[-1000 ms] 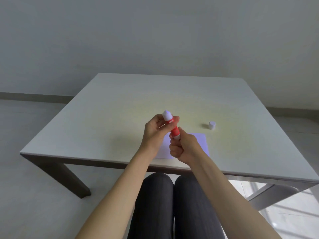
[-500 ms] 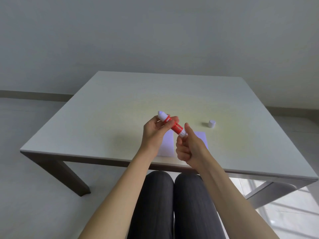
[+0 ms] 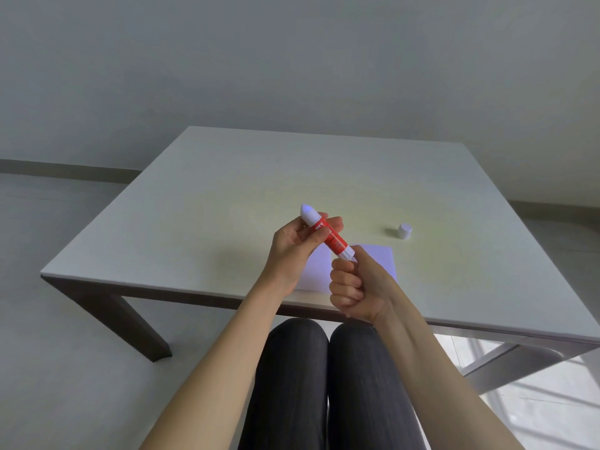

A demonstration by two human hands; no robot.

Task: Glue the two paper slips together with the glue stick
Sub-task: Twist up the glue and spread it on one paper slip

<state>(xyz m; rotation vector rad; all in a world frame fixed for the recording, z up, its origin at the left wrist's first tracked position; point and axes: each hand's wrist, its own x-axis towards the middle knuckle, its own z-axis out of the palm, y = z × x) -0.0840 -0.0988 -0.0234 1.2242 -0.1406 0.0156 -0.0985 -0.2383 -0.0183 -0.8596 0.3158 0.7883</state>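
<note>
Our left hand (image 3: 293, 246) is raised above the near part of the table (image 3: 194, 203), its thumb and fingers wrapped around the upper half of the glue stick (image 3: 326, 233). The stick is red with a white tip, tilted so the exposed glue end points up and to the left, clear of the tabletop. Its white base end slants down to the right, where our right hand (image 3: 355, 289) meets it — the thumb and forefinger pinch that base while the other fingers curl into a loose fist. So both hands are closed on the one stick, one at each end.

Beneath and behind the hands the pale paper (image 3: 378, 256) lies flat on the table near its front edge. The hands cover much of it, and we cannot tell from here whether we see one slip or two, or how they overlap.

Further right, well apart from the paper's far corner, the small white cap (image 3: 405, 230) stands upright on the table by itself — off the stick.
</note>
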